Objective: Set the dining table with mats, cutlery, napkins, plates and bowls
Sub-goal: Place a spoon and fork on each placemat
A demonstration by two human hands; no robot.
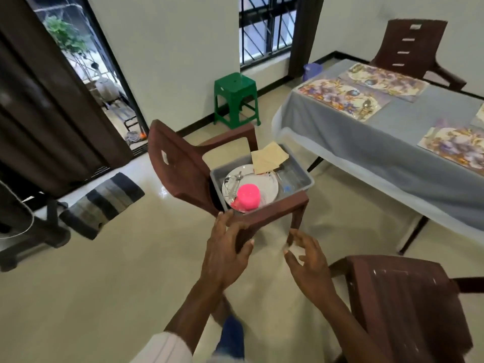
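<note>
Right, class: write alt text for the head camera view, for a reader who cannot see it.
A person's empty left hand and right hand reach toward a grey tub on a brown chair; the tub holds a plate, cutlery, napkins and a pink container. To the right, floral mats lie on a grey-clothed table.

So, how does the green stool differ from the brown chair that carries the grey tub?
The green stool has no back or arms; the brown chair has a backrest and armrests. The stool's top looks bare; the chair's seat bears the grey tub with tableware. The stool stands by the wall; the chair stands out in the room, nearer the table. Both stand upright.
</note>
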